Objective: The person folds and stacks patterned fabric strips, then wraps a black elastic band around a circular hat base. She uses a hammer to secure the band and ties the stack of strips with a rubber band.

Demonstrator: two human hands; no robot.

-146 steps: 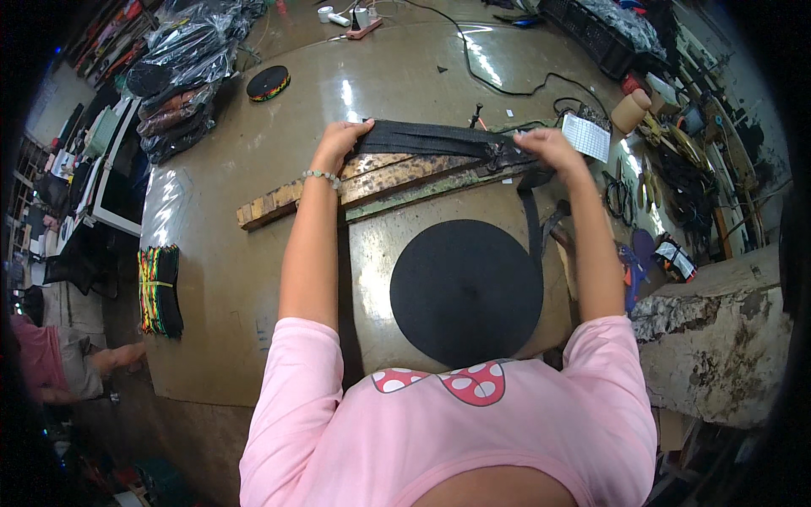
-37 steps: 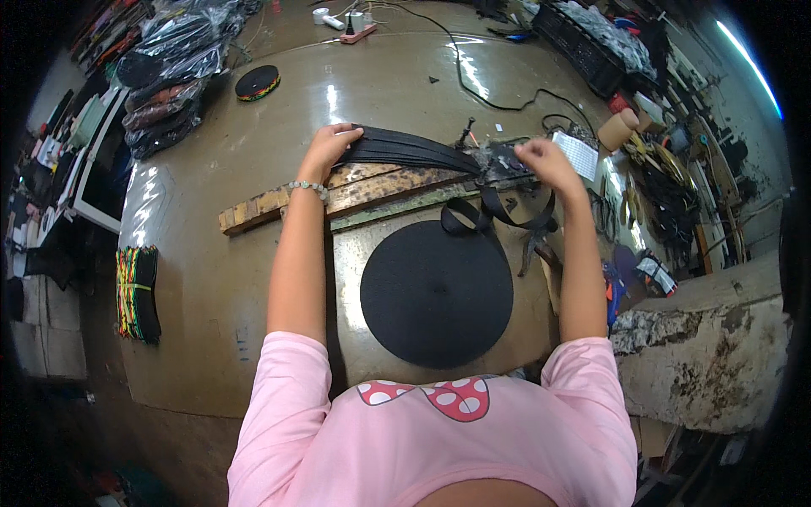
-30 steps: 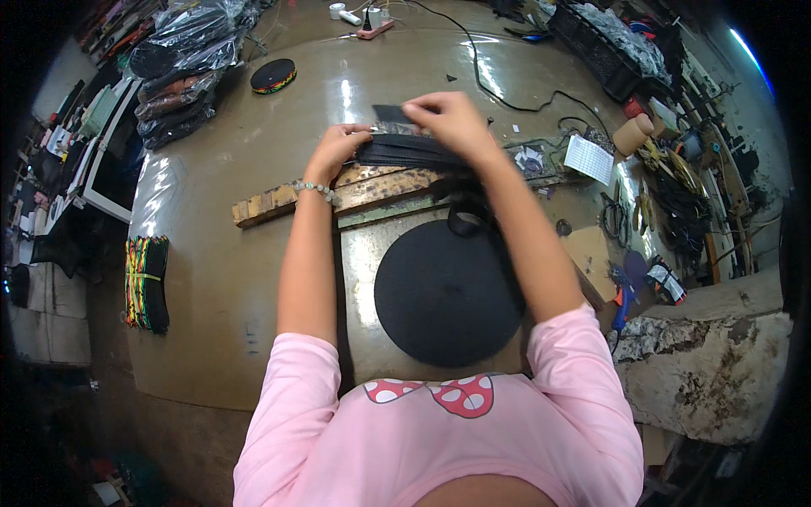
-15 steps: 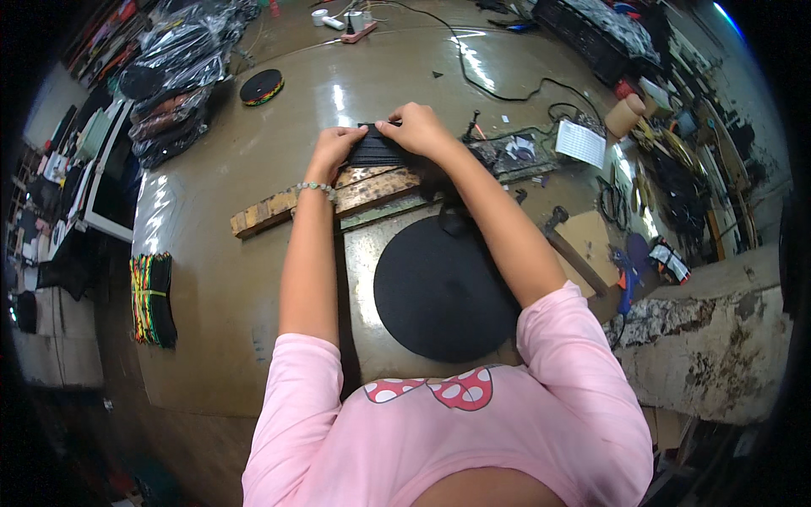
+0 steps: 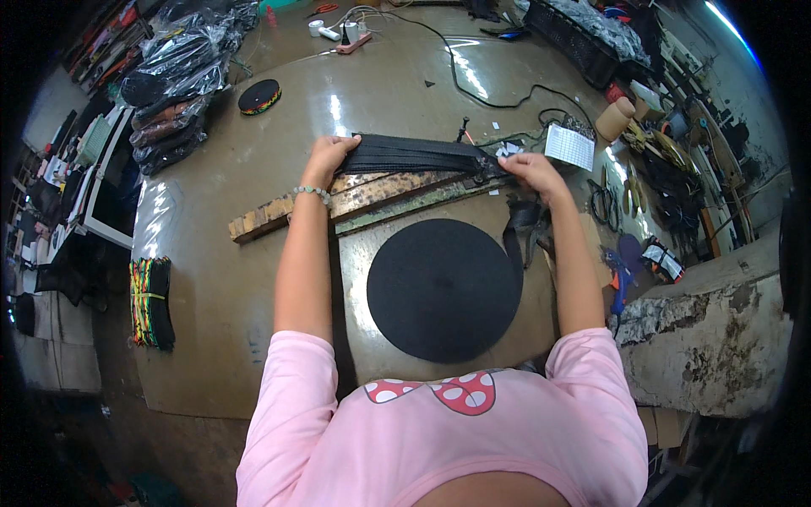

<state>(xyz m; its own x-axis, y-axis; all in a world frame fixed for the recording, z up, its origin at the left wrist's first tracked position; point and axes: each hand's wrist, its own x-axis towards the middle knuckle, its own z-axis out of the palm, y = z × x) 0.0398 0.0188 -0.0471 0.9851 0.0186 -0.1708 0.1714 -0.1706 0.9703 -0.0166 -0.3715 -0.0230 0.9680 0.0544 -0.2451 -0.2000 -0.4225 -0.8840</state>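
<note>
Hands grip opposite ends of folded black webbing bundle (image 5: 418,155): left hand (image 5: 328,159) closed on left end, right hand (image 5: 530,171) pinching right end. Step looks like measuring against wooden slat (image 5: 355,196); next needs even tension.

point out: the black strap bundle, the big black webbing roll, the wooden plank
black strap bundle (image 5: 414,155), head view, middle of the stretched stack.
big black webbing roll (image 5: 443,290), head view, centre of its flat face.
wooden plank (image 5: 262,220), head view, its bare left end.
</note>
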